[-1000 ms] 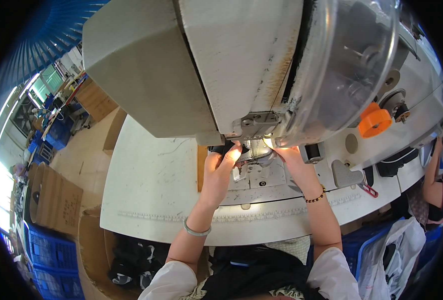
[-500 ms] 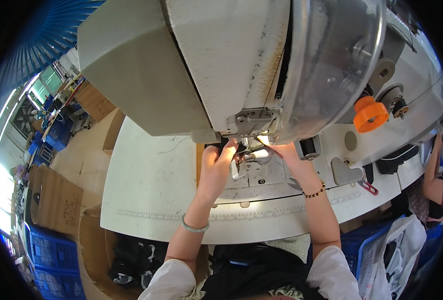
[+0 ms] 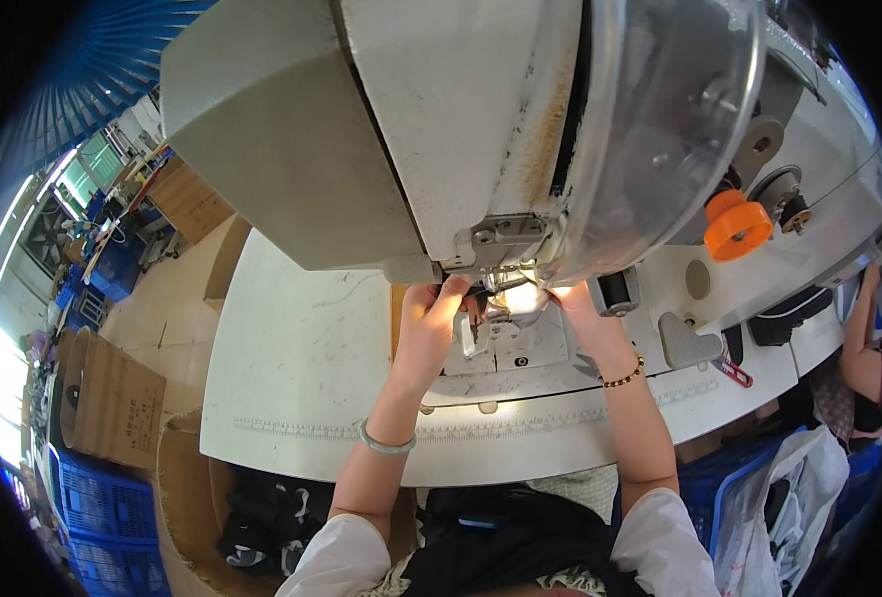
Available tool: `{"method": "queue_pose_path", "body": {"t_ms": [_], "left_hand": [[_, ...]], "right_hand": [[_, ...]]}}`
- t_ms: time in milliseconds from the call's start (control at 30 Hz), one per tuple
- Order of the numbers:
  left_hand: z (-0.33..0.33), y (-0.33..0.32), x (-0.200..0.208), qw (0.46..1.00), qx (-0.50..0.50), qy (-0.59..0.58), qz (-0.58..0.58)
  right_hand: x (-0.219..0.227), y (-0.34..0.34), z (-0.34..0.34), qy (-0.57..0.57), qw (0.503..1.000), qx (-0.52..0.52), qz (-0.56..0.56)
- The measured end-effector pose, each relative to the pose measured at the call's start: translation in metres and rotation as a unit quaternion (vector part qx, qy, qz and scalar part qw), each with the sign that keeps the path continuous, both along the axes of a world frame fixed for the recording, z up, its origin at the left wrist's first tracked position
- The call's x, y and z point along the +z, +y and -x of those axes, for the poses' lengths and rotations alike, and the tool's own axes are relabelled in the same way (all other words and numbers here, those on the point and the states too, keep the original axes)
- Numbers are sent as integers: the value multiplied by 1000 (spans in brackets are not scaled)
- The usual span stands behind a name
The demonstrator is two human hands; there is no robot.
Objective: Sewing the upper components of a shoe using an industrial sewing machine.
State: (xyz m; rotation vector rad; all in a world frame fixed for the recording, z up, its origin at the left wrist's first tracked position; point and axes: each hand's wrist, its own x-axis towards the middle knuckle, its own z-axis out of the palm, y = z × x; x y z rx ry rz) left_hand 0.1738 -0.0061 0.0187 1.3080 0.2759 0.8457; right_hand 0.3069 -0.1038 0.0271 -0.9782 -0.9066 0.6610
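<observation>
The large grey-white sewing machine (image 3: 471, 119) fills the upper middle, its lamp lighting the needle area. Just left of the presser foot, my left hand (image 3: 429, 323) is closed, thumb and fingers pinching a piece of dark fabric (image 3: 474, 292). Most of that fabric is hidden beneath the machine head. My right hand (image 3: 582, 310) is closed to the right of the foot. Its fingertips reach in under the head, where what they hold cannot be made out. Both forearms cross the white sewing table (image 3: 292, 358).
A ruler strip (image 3: 481, 430) runs along the table's front. Red-handled snips (image 3: 735, 372) lie on the right near an orange knob (image 3: 738, 227). A cardboard box (image 3: 187, 497) with dark pieces stands below left, a blue crate (image 3: 715, 497) below right. Another person's arm (image 3: 864, 343) shows far right.
My right hand has drawn back slightly to the right from the needle area. The left hand has shifted a little to the left. The lit patch by the foot shows more fully.
</observation>
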Motion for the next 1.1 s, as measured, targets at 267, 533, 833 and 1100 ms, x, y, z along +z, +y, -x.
{"method": "queue_pose_path", "body": {"t_ms": [267, 533, 833, 1100], "left_hand": [[0, 4, 2, 997, -51, -30, 49], [-6, 4, -4, 997, -15, -69, -21], [-4, 5, -6, 1000, -10, -23, -2], [-4, 8, -13, 998, 24, -25, -45]], "right_hand": [[-19, 8, -7, -20, 997, -49, 56], [-9, 6, -2, 48, 992, -49, 101], [1, 2, 4, 34, 999, -10, -38], [-2, -3, 4, 70, 995, -17, 64]]}}
